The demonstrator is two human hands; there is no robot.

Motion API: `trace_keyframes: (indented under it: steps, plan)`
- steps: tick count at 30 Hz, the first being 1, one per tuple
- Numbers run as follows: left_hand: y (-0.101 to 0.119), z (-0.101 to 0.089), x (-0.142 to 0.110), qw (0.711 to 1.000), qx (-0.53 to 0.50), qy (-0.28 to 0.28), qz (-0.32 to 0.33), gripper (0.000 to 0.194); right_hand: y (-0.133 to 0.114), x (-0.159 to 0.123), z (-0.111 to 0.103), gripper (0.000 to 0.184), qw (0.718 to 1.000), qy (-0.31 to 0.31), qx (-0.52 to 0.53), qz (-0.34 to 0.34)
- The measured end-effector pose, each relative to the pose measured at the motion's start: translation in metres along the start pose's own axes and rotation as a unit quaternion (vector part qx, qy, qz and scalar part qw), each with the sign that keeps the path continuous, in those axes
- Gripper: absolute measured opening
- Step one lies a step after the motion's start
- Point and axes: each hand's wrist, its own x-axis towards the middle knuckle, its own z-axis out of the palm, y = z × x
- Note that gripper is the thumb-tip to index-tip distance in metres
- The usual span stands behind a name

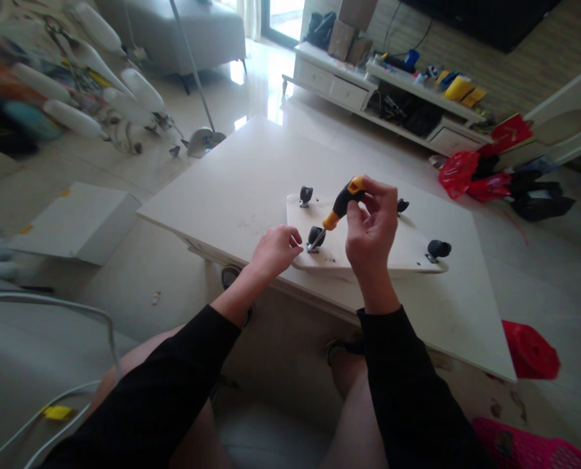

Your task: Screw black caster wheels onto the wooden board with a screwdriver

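Note:
My right hand (372, 228) grips the yellow-and-black handle of a screwdriver (342, 207). The tool slants down to the left, its metal tip at the base plate of the near-left caster (316, 236). Beside that caster, my left hand (279, 249) is at the corner of a pale board (368, 251), its fingers curled; whatever may be between them is hidden. The board lies flat with its wheels up. Other black casters stand at its far-left corner (305, 195), its near-right corner (438, 249) and, partly behind my right hand, its far-right side (402, 206).
The board rests on a white table (241, 169). A white box (83, 221) is on the floor at left, near a dustpan (203, 140). A cluttered low cabinet (349, 91) stands along the wall. Red bags (461, 174) lie at right, and a pink basket (529, 449) at lower right.

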Motion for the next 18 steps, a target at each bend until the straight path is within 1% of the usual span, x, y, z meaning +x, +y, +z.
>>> trace_keyframes:
  steps: [2,6,7,10,12,14,16,18]
  plan:
    - [0.0008,-0.0005,-0.0008,1.0,0.001,0.0,-0.004,0.008,0.0006,0.0012,0.0008,0.032,1.0,0.001,0.0,0.008]
    - [0.0022,-0.0014,-0.0018,1.0,0.005,-0.001,-0.01,0.008,0.001,0.0016,0.0034,0.039,0.999,0.036,-0.018,0.013]
    - [0.0023,-0.0015,-0.0018,1.0,0.006,-0.001,-0.01,0.008,0.0009,0.0013,0.0038,0.039,0.999,0.035,-0.019,0.01]
    - [0.0021,-0.0013,-0.0015,1.0,0.002,-0.002,-0.004,0.008,0.0005,0.0004,0.0042,0.032,1.0,-0.003,0.011,0.001]
    - [0.002,-0.001,-0.0014,1.0,0.002,-0.003,-0.001,0.008,0.0005,0.0006,0.004,0.031,0.999,-0.024,0.025,-0.001]
    - [0.0021,-0.0008,-0.0016,1.0,0.008,-0.002,-0.004,0.008,0.0011,0.0013,0.0039,0.031,1.0,-0.009,0.012,0.007]
    - [0.0023,-0.0007,-0.002,1.0,0.013,-0.002,-0.007,0.008,0.0022,0.0017,0.0041,0.037,0.999,0.03,-0.011,0.02]
    - [0.0023,-0.0008,-0.0021,1.0,0.012,-0.001,-0.006,0.008,0.0032,0.0013,0.0045,0.043,0.998,0.045,-0.015,0.027]
